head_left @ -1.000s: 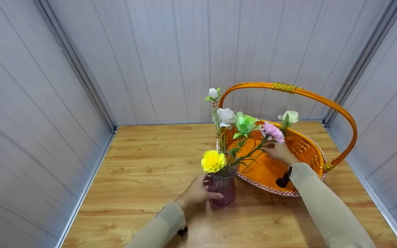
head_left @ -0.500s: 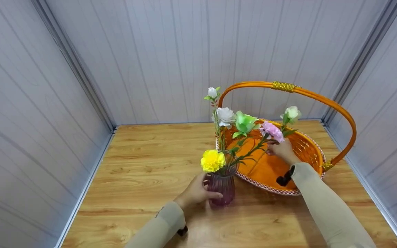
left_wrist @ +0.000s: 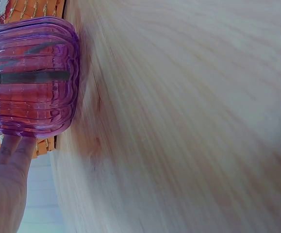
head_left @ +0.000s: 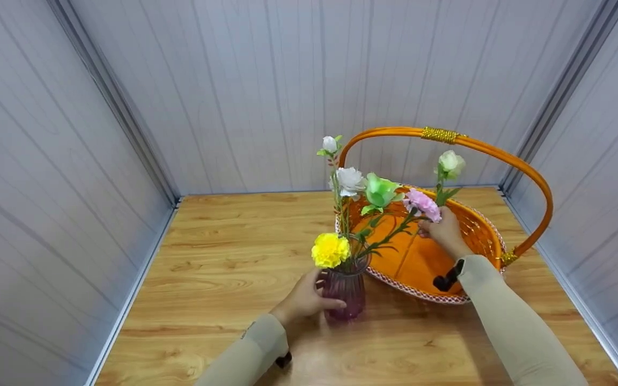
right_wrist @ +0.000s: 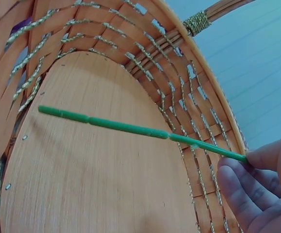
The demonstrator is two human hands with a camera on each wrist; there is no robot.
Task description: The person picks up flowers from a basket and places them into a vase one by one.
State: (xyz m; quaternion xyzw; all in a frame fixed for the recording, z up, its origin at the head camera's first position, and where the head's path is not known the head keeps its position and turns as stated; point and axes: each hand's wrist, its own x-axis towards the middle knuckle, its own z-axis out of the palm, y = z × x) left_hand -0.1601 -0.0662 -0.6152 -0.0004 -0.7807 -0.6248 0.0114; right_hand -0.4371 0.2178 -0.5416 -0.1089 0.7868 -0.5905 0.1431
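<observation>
My left hand (head_left: 304, 296) holds the purple ribbed glass vase (head_left: 345, 300) low on its left side, thumb across the front. In the left wrist view the fingers (left_wrist: 14, 150) lie against the vase, and dark stems show through the glass. Yellow (head_left: 331, 250), white (head_left: 350, 181), green (head_left: 380, 190) and pink (head_left: 421, 205) artificial flowers stand in it. Over the basket (head_left: 494, 241), my right hand (head_left: 444, 231) pinches the stem of a pale cream flower (head_left: 450, 163), bloom upward. The bare green stem (right_wrist: 125, 127) reaches down over the basket's floor in the right wrist view.
The orange woven basket stands right behind the vase, its tall arched handle (head_left: 542, 187) rising over it. Pale panel walls (head_left: 244, 96) enclose the wooden table (head_left: 223, 257) at the back and on both sides.
My right hand has lifted the cream flower and turned it more upright, shifting slightly right. My left hand and the vase have stayed in place.
</observation>
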